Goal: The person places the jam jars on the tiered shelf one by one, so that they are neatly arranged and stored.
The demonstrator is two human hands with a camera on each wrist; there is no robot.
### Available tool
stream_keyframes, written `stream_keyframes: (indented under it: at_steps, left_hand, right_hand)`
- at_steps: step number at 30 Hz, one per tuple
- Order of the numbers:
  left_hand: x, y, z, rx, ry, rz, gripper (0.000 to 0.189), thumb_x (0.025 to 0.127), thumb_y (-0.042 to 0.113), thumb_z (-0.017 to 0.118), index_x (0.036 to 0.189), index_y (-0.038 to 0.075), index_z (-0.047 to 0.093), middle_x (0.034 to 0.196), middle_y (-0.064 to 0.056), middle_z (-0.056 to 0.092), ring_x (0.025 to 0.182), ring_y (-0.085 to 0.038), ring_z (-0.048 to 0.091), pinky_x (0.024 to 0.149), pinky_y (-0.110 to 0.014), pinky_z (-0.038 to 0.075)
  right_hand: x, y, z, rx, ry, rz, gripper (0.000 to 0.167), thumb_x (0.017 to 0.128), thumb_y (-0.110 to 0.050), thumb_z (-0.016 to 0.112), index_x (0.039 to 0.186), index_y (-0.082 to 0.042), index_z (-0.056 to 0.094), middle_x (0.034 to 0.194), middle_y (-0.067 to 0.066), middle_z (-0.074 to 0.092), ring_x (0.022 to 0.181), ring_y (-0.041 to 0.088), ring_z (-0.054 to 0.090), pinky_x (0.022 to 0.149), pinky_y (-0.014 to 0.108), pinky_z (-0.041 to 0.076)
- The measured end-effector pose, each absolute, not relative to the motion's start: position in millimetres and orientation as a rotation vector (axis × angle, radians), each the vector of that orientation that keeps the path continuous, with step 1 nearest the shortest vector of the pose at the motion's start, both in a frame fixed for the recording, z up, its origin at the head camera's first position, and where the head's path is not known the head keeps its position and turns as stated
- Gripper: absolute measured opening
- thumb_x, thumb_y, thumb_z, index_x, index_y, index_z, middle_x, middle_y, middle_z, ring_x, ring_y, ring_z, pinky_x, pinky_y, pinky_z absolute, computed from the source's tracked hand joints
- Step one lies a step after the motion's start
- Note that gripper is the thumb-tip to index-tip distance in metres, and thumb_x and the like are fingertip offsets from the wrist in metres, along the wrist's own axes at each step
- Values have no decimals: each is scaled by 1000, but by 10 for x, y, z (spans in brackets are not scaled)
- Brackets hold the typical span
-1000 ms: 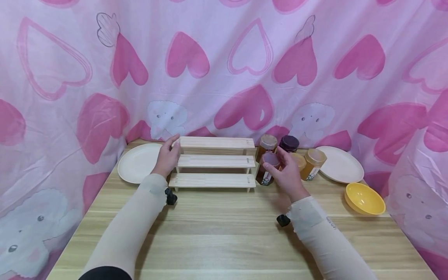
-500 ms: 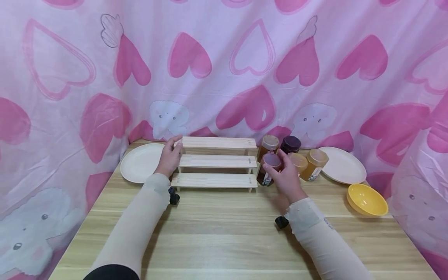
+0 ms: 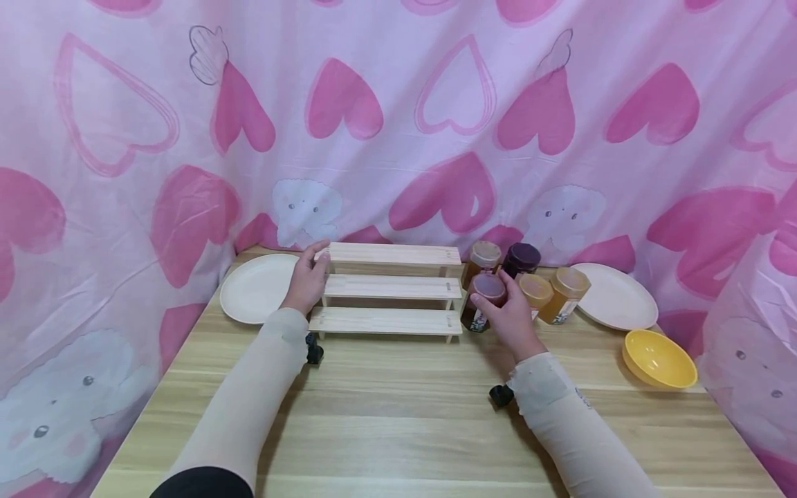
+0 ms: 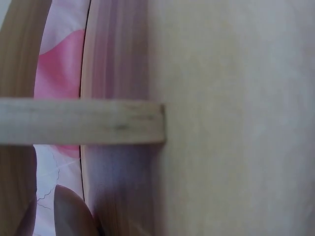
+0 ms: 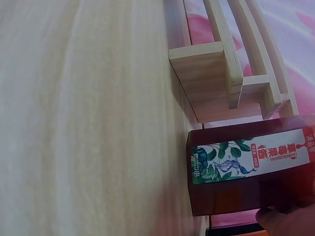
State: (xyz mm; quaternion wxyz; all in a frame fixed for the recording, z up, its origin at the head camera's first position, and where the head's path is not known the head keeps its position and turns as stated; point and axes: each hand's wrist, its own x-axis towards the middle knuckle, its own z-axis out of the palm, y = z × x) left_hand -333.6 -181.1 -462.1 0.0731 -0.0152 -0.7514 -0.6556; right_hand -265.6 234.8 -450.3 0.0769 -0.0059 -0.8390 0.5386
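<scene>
A three-tier wooden rack [image 3: 386, 286] stands on the table's back half. My left hand [image 3: 307, 282] holds the left end of its top tier, thumb in front and index finger behind. In the left wrist view the rack's boards [image 4: 74, 121] show close up, with fingertips [image 4: 74, 216] at the lower left. My right hand [image 3: 513, 318] grips a dark red jam jar [image 3: 478, 315] with a translucent lid, right of the rack. The right wrist view shows the jar's strawberry-jam label [image 5: 251, 157]; one fingertip [image 5: 278, 221] is on its side. It looks upright on the table.
Beside and behind the held jar stand an amber jar [image 3: 482, 259], a dark-lidded jar [image 3: 521, 257] and two honey-coloured jars [image 3: 535, 290]. White plates [image 3: 255, 290] lie left and right, with a yellow bowl [image 3: 660, 360] at the right. A heart-patterned curtain [image 3: 349, 159] hangs behind.
My right hand has moved slightly left and its fingers have settled round the jam jar. My left hand stays at the rack's end. The head view has shifted slightly.
</scene>
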Motion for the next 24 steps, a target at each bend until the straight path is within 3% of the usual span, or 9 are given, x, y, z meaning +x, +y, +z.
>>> stream_keyframes:
  at_steps: [8, 16, 24]
  left_hand:
    - [-3318, -1794, -4627, -50, -2267, -1926, 44, 113, 43, 45, 154, 28, 51, 72, 5, 45, 60, -9, 40, 60, -26, 41]
    - [-3317, -1795, -4627, -33, -2273, -1911, 43, 114, 42, 45, 154, 29, 51, 72, 5, 45, 60, -10, 40, 59, -26, 41]
    - [-3321, -1794, -4628, -31, -2277, -1917, 43, 114, 40, 44, 155, 28, 50, 72, 5, 45, 60, -9, 41, 60, -25, 40]
  right_hand:
    - [-2699, 2380, -4547, 4, -2475, 1626, 84, 95, -27, 82, 161, -2, 36, 153, 25, 50, 137, 37, 53, 117, 52, 43]
    - [-2696, 2363, -4551, -30, -2466, 1682, 89, 94, -25, 83, 163, -2, 32, 156, 25, 46, 141, 36, 49, 119, 51, 40]
    - [-2678, 2317, -4566, -106, -2427, 1660, 83, 90, -27, 87, 158, -5, 43, 151, 22, 54, 138, 34, 53, 117, 49, 43]
